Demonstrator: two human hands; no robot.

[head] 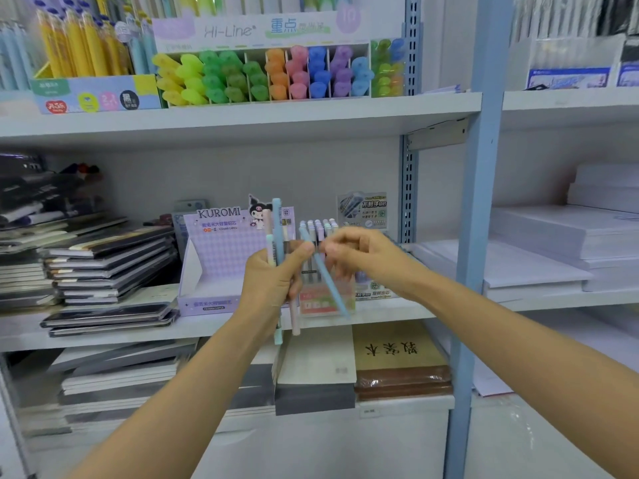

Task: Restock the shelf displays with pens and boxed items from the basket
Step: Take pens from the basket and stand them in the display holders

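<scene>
Grip first, in the head view: your left hand [273,274] is curled shut round a bundle of slim pastel plastic pens [276,229], which stand upright in the fist with their tips poking out below. Your right hand [359,261] has its fingertips pinched on a single light-blue plastic pen [326,274] near its upper end. That pen slants down to the right, in front of the clear plastic pen stand [314,304]. Motion blur hides exactly how the fingers sit on it.

The step looks like feeding pens one at a time into that stand, which sits on the white middle shelf [207,326] just right of the purple-and-white cardboard Kuromi display box [221,250]. White-capped pens already fill the stand's back rows.

- Draw the blue pen fully clear of your left thumb before you swing it, so the bundle does not splay.
- Turn it upright and match cap direction with the pens already standing.
- Lower it into a free slot rather than dropping it; the stand looks light and could tip.
- Hold the bundle low and close, so each reach is short.

The basket is not in view.
</scene>
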